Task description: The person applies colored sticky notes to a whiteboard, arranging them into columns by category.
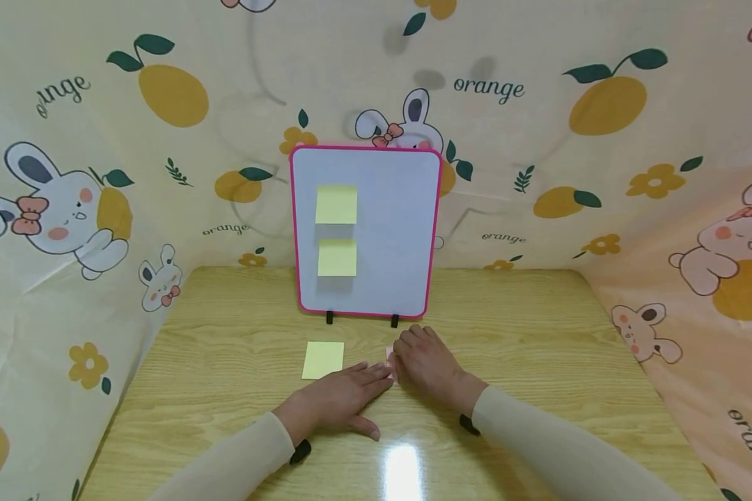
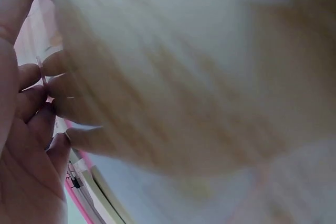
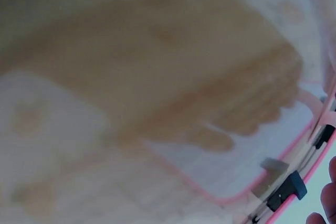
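A small pink sticky note [image 1: 389, 353] lies on the table in the head view, mostly hidden by the two hands. My left hand [image 1: 345, 395] rests palm down on the wood, straight fingertips at the note's near-left side and thumb spread towards me. Over the note's right side, my right hand [image 1: 427, 363] has curled fingers that pinch it. Beside the left hand's knuckles lies a yellow sticky note [image 1: 323, 358]. The left wrist view shows my left fingers [image 2: 37, 90] against a glossy reflection; the right wrist view catches only fingertips [image 3: 329, 195] at its edge.
Behind the hands a white board [image 1: 397, 229] with a pink frame stands upright on black feet [image 1: 395, 321]. An upper yellow note [image 1: 336, 204] and a lower yellow note [image 1: 337, 258] stick to its left half. Patterned cloth [image 1: 507, 153] encloses the wooden table [image 1: 225, 348].
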A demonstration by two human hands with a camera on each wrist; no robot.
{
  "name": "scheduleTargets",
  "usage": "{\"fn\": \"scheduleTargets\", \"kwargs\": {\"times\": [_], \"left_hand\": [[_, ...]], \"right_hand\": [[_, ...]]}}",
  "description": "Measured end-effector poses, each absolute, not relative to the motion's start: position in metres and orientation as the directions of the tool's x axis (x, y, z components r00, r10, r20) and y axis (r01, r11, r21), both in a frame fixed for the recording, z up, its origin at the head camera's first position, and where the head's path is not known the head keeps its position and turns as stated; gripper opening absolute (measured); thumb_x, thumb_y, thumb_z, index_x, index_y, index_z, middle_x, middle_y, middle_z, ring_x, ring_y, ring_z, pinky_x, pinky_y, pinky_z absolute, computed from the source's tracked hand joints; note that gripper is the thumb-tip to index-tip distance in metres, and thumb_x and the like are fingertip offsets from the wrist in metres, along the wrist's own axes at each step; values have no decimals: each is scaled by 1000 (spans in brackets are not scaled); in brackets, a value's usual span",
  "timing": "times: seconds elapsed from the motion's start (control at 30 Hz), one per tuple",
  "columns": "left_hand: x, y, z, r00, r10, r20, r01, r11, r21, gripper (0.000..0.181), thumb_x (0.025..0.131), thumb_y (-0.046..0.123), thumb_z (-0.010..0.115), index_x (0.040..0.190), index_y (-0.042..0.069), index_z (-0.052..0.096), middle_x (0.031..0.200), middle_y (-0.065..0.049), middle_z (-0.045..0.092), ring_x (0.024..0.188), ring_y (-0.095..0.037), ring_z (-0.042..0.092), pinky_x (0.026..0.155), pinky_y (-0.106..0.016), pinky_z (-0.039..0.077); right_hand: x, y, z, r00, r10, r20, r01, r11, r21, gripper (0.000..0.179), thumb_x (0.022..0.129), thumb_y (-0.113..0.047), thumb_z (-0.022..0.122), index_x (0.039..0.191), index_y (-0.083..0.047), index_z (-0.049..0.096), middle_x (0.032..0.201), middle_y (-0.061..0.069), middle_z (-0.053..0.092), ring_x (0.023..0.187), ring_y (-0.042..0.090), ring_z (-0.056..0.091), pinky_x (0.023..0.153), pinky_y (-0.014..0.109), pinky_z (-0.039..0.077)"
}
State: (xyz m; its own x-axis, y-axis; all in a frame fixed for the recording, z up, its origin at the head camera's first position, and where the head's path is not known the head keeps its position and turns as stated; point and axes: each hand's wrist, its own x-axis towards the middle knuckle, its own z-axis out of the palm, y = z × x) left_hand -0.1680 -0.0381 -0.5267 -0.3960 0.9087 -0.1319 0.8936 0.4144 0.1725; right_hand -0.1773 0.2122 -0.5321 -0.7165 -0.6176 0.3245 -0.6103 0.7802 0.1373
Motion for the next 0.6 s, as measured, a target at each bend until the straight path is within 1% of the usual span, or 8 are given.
{"fn": "scheduleTargets", "kwargs": {"times": [0.13,0.27,0.37,0.6], "left_hand": [[-169,-37,-527,-403,903,-146,877,427,220,99,95,73,55,167,10,30,174,-6,28,162,-20,26,133,-40,23],[-170,-36,-526,-402,901,-161,873,431,230,98,95,73,56,167,11,31,174,-5,29,161,-19,26,133,-38,23],[-170,-36,-526,-402,900,-169,873,433,225,98,95,74,56,166,12,33,174,-4,29,161,-19,26,133,-37,23],[-171,-36,-528,-402,895,-193,864,441,244,98,95,74,55,167,12,31,175,-3,25,163,-18,22,134,-37,20]], "right_hand": [[-184,211,-528,-747,-582,322,-585,805,100,11,98,-21,71,95,-11,66,93,2,64,92,23,56,77,35,48],[-191,211,-526,-769,-557,314,-557,824,100,12,99,-20,73,96,-10,67,94,3,66,91,23,54,76,34,47],[-197,210,-525,-770,-549,325,-545,831,114,13,98,-20,73,96,-9,66,92,3,65,88,23,53,74,35,46],[-206,208,-520,-778,-533,332,-531,841,105,13,98,-17,72,96,-7,65,91,5,63,87,25,53,75,38,48]]}}
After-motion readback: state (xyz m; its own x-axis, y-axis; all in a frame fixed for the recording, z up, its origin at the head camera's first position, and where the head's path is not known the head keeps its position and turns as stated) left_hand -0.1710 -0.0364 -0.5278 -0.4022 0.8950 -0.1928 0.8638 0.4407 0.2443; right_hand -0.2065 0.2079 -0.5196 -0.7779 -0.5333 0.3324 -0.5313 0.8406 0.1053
